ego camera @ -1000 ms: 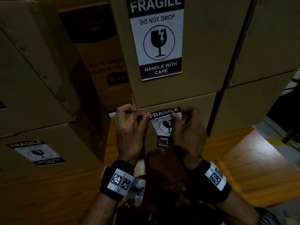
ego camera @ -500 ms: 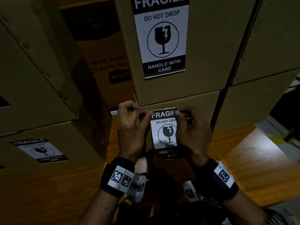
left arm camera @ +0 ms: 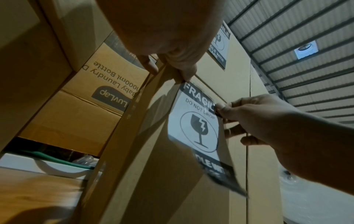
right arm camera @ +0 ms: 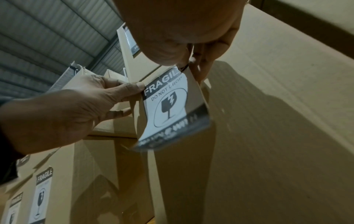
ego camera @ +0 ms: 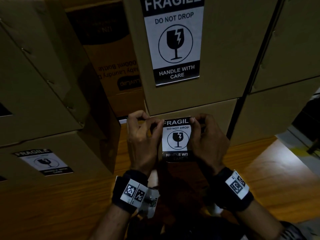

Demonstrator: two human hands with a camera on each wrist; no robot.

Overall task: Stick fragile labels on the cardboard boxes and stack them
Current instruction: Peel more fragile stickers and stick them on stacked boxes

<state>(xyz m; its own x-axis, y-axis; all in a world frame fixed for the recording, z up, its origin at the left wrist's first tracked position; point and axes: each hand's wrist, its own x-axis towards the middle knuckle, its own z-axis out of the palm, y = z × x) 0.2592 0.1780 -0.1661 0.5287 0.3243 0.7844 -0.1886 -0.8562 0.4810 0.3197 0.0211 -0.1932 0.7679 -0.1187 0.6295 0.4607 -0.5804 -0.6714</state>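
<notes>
1. The left hand [ego camera: 142,137] pinches the top left corner of a loose fragile label [ego camera: 176,138] between thumb and forefinger, the other fingers curled.
2. The right hand [ego camera: 207,141] pinches the top right corner the same way, its thumb over the last letter of "FRAGILE".
3. The label hangs upright against the front of the lower box [ego camera: 216,115], its top edge just under the seam with the box above. In the wrist views its bottom edge curls off the cardboard.
4. A second ago the label was bowed and crumpled, only its upper half readable. Half a second ago it had flattened. Now it is straighter still, with "HANDLE WITH" showing at the foot, and both hands keep the same corners.
5. Directly above the lower box sits the upper box [ego camera: 225,49], wearing a stuck label [ego camera: 173,40].
6. Left of the lower box stands a stack whose bottom box [ego camera: 69,153] also carries a label [ego camera: 43,161].
7. The lower box rests on a wooden floor [ego camera: 251,170].
</notes>
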